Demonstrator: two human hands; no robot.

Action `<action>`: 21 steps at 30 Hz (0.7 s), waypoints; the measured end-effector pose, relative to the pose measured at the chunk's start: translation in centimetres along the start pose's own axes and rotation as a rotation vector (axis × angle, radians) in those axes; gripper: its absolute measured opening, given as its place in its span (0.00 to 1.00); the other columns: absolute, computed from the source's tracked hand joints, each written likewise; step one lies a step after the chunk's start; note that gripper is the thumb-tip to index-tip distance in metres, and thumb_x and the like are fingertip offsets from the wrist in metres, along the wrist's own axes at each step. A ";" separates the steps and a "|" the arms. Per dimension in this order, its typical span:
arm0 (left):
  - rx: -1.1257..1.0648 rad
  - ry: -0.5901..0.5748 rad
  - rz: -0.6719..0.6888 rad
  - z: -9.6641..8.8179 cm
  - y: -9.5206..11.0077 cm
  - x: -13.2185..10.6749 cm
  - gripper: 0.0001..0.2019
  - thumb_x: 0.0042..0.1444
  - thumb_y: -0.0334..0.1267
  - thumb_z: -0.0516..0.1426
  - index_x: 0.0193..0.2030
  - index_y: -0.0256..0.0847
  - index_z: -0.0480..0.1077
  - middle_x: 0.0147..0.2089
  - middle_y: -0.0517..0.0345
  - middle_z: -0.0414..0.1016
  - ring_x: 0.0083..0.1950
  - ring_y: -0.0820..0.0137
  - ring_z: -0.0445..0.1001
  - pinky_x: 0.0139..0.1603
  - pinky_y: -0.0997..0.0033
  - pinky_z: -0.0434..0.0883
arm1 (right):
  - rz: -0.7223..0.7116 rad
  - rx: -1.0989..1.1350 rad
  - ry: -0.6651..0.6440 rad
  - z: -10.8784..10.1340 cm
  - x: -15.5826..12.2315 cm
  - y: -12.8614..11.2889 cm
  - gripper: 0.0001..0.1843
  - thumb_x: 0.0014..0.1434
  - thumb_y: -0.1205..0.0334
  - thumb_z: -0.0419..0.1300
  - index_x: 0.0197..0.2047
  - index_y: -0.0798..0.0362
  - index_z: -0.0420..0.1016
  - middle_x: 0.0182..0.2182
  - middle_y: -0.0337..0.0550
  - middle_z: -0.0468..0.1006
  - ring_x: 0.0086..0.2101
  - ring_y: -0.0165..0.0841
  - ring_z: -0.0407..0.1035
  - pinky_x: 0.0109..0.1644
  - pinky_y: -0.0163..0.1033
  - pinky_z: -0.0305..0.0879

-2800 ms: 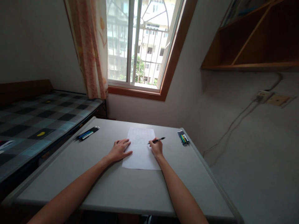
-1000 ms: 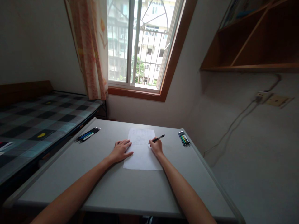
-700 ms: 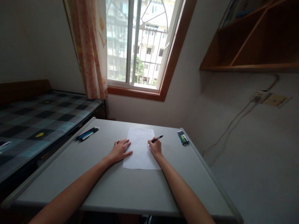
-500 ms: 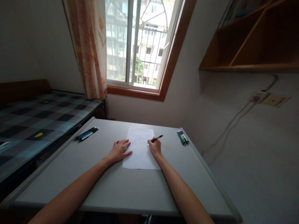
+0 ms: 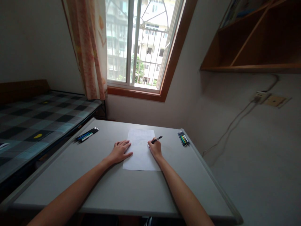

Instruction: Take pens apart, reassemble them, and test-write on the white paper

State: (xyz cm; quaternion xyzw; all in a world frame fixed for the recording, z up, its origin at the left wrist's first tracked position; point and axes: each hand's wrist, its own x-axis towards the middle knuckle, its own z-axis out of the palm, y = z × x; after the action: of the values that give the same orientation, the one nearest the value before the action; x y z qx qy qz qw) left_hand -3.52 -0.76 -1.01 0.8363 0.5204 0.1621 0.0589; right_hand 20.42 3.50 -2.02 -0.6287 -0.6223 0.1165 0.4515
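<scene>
A white sheet of paper (image 5: 141, 160) lies on the pale table (image 5: 127, 191), with faint lines of writing across its upper part. My left hand (image 5: 119, 151) rests flat at the sheet's left edge, fingers spread and partly on the paper. On the right side of the sheet, my right hand (image 5: 155, 148) is closed around a black pen (image 5: 157, 139). The pen's back end points up and to the right, and its tip is at the paper, near the lower end of the writing.
Several pens (image 5: 87, 135) lie in a bunch near the table's left edge. Another row of pens (image 5: 183, 139) sits by the right edge. A bed with a checked mattress (image 5: 58, 116) stands at left, a window (image 5: 141, 47) ahead, and a wooden shelf (image 5: 249, 67) hangs at upper right.
The pen's back end has shifted very slightly left and my right hand remains on the paper. My left hand stays in place on the sheet.
</scene>
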 end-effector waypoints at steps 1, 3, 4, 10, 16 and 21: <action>0.002 -0.003 -0.003 0.0 0.0 0.0 0.28 0.52 0.58 0.47 0.57 0.46 0.60 0.61 0.51 0.58 0.62 0.60 0.54 0.58 0.56 0.48 | 0.000 -0.011 0.001 0.0 0.0 0.0 0.07 0.46 0.60 0.52 0.20 0.51 0.62 0.15 0.37 0.68 0.20 0.31 0.65 0.26 0.32 0.56; 0.006 -0.009 -0.008 0.1 0.0 0.0 0.29 0.52 0.58 0.47 0.57 0.46 0.60 0.61 0.51 0.58 0.62 0.60 0.54 0.59 0.55 0.48 | -0.003 -0.027 0.001 0.1 0.0 0.0 0.06 0.45 0.61 0.52 0.19 0.52 0.62 0.15 0.37 0.69 0.20 0.31 0.64 0.26 0.32 0.55; 0.007 -0.010 -0.009 0.1 -0.1 0.0 0.29 0.52 0.58 0.47 0.57 0.46 0.60 0.61 0.51 0.58 0.62 0.60 0.54 0.59 0.55 0.48 | -0.006 -0.027 0.000 0.1 0.0 0.1 0.06 0.44 0.61 0.52 0.19 0.52 0.62 0.15 0.37 0.69 0.20 0.31 0.64 0.26 0.32 0.55; 0.004 -0.006 -0.002 0.1 -0.1 -0.1 0.28 0.53 0.57 0.47 0.57 0.46 0.60 0.61 0.51 0.58 0.62 0.60 0.54 0.59 0.55 0.48 | 0.055 0.052 0.023 0.1 0.1 0.4 0.07 0.44 0.59 0.52 0.19 0.51 0.61 0.14 0.37 0.68 0.20 0.31 0.65 0.26 0.32 0.57; -0.001 0.001 0.001 0.1 0.0 -0.1 0.28 0.53 0.57 0.47 0.57 0.45 0.61 0.61 0.50 0.58 0.62 0.60 0.54 0.59 0.55 0.48 | 0.059 0.049 0.017 0.1 0.0 0.5 0.07 0.44 0.59 0.53 0.20 0.51 0.62 0.14 0.37 0.69 0.20 0.32 0.66 0.27 0.32 0.57; 0.001 0.002 -0.007 0.3 -0.1 0.0 0.28 0.52 0.57 0.48 0.57 0.46 0.61 0.61 0.51 0.58 0.62 0.59 0.54 0.59 0.55 0.48 | 0.049 0.030 0.008 -0.2 0.0 0.1 0.07 0.45 0.59 0.52 0.20 0.51 0.62 0.14 0.37 0.69 0.20 0.32 0.66 0.27 0.32 0.57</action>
State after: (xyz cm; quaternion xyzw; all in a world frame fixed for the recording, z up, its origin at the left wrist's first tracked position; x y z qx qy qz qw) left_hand -3.51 -0.69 -1.28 0.8342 0.5236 0.1625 0.0587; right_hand 20.60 3.41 -1.94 -0.6373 -0.6032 0.1341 0.4604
